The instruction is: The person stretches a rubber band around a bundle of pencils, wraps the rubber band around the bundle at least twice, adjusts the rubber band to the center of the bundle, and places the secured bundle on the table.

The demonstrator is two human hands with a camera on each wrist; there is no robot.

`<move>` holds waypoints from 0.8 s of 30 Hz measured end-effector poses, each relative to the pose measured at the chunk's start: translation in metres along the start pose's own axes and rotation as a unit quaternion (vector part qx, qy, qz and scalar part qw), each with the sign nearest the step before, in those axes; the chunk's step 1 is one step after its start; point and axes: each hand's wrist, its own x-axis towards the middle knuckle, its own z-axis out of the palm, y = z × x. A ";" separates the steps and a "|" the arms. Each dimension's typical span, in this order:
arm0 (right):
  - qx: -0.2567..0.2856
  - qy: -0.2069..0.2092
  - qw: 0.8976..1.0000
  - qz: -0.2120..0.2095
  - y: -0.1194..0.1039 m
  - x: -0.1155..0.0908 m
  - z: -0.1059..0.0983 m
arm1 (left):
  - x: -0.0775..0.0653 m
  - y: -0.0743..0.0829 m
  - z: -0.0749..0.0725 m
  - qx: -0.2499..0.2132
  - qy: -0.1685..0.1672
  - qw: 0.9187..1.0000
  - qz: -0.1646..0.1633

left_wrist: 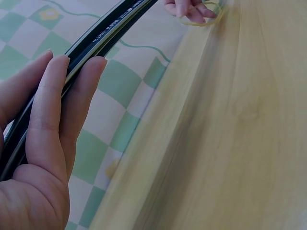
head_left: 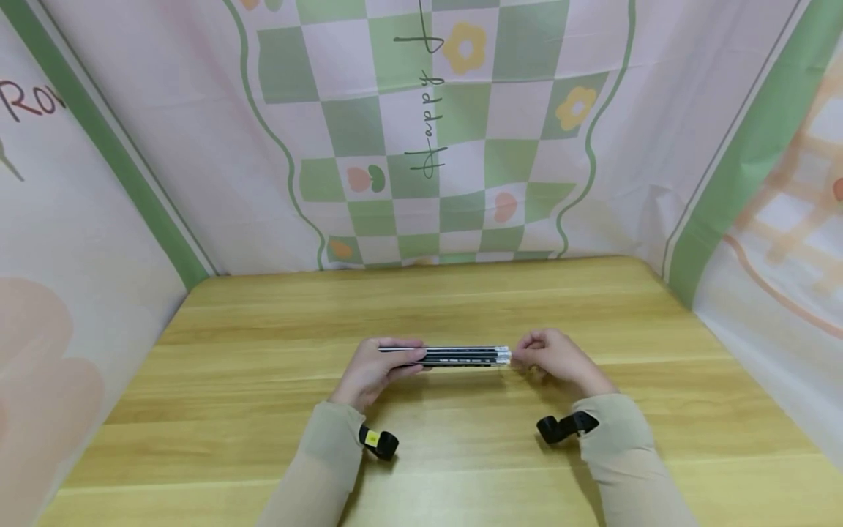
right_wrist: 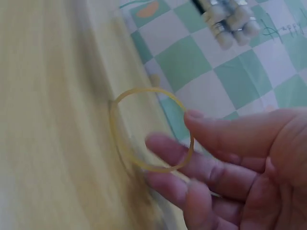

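A bundle of several dark pencils [head_left: 467, 357] lies level above the table, pointing left to right, gripped near its left end by my left hand [head_left: 370, 371]. White eraser ends [right_wrist: 235, 20] face my right hand [head_left: 560, 360]. In the left wrist view, thumb and fingers press the pencils [left_wrist: 111, 29] from both sides, and white lettering runs along one barrel. My right hand pinches a thin yellow rubber band [right_wrist: 149, 89] at one side; the band hangs as a loose round loop. In the head view the right fingertips are right at the eraser ends.
Both hands are over a light wooden table [head_left: 263, 417]. A green-and-white checked cloth [head_left: 408, 212] hangs behind the table's far edge, with more printed cloth on the left and right sides. A black camera mount [head_left: 566, 427] sits on each wrist.
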 end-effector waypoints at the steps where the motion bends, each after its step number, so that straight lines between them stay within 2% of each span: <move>1: 0.021 -0.008 1.000 -0.002 0.000 0.000 -0.001 | 0.000 0.000 0.000 -0.001 0.001 1.000 -0.001; 4: 0.086 -0.024 0.996 -0.003 -0.002 0.000 -0.001 | -0.001 0.001 -0.001 -0.003 0.002 1.000 -0.002; 8: 0.145 -0.033 0.989 -0.012 -0.007 -0.001 -0.001 | -0.002 0.003 -0.002 -0.008 0.003 1.000 -0.002; 16: 0.219 -0.022 0.975 0.000 -0.014 -0.005 -0.001 | -0.002 0.006 -0.002 -0.017 0.012 1.000 0.001; 24: 0.262 -0.008 0.965 -0.022 -0.013 -0.003 0.002 | -0.003 0.006 -0.003 -0.016 0.016 1.000 0.004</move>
